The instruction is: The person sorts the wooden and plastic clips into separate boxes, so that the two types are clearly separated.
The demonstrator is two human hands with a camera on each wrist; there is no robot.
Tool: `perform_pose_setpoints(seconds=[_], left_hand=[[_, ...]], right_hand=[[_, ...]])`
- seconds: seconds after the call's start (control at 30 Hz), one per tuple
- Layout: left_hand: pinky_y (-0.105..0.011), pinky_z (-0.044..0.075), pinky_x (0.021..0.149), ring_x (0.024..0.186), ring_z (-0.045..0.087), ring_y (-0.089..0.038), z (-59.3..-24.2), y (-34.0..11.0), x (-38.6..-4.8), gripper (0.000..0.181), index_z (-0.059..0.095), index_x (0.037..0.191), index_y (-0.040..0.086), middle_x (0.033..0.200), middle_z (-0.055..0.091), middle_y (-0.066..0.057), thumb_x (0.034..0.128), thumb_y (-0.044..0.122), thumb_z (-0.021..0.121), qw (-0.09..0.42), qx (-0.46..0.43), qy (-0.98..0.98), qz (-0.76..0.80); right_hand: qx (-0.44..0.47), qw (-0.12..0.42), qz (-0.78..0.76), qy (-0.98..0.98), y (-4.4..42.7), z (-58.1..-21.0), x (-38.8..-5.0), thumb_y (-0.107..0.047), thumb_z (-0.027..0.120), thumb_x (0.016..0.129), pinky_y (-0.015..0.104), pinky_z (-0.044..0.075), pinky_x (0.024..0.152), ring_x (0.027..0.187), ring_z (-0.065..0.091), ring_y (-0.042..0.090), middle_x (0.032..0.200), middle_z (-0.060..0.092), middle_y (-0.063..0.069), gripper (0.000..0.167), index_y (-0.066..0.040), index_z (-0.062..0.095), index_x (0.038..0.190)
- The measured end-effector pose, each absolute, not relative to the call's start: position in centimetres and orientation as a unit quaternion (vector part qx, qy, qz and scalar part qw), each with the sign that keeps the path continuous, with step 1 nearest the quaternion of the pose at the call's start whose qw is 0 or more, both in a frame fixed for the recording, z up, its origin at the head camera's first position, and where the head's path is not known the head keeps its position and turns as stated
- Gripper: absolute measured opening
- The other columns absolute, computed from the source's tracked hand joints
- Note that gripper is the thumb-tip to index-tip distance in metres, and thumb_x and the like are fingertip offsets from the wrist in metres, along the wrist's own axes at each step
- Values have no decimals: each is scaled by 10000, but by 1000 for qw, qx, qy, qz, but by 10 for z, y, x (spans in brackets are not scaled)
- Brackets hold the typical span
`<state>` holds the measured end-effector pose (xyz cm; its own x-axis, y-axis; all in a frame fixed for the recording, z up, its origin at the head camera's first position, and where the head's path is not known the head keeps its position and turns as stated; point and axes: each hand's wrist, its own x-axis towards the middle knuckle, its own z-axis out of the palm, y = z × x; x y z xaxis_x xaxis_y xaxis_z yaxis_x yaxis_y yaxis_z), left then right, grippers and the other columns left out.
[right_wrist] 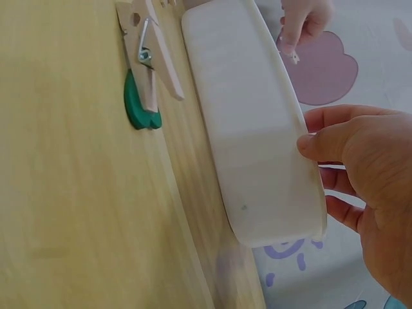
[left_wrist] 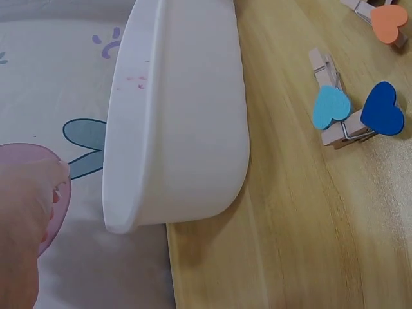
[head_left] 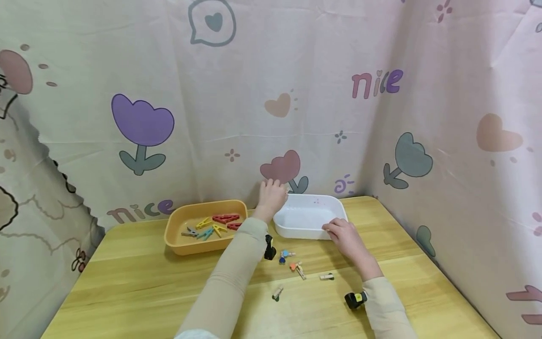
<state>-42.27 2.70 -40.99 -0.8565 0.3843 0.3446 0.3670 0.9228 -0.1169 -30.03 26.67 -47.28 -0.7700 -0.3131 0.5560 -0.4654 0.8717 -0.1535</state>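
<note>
Here we are at the white box [head_left: 298, 232], upright on the wooden table [head_left: 148, 282], and the right hand [head_left: 345, 238] has it near the front right corner, thumb on the outer wall, other fingers behind the rim, a proper pinch; over at the far left corner the left hand [head_left: 272, 198] hangs just beside the rim, apart from it, thumb and fingers together on a small pale thing [right_wrist: 294, 58], too small to name from here! My read of the step: right hand steadies the box, left hand manages that little piece, and the next move seems to call for a firm hold on the rim and a careful aim from the left; look in front now, the loose pegs on the wood, a light blue heart peg [left_wrist: 331, 108] up against a dark blue heart peg [left_wrist: 383, 109], an orange heart peg [left_wrist: 389, 24] near them, a green heart peg [right_wrist: 148, 84] out to the right, and off to the left the yellow tray [head_left: 190, 250] with plastic clips [head_left: 225, 218] inside, neither hand on it
</note>
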Motion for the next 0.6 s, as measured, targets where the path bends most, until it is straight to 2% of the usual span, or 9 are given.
perform_pose_setpoints(seconds=[0.2,0.6], left_hand=[[-392,424,931,1068,507,-215,-413,29,-424,376,655,1156,150,1101,612,-6,962,456,555,186,-188,-964,31],[-391,416,949,1119,489,-220,-411,31,-419,468,599,1267,151,1144,590,-18,960,498,536,192,-192,-962,34]], right_hand=[[203,264,141,-932,267,-474,-301,-30,729,825,387,442,752,857,607,221,922,674,22,186,-138,734,976],[204,263,143,-932,266,-473,-300,-31,734,823,380,432,743,849,606,219,915,670,17,182,-139,734,970]])
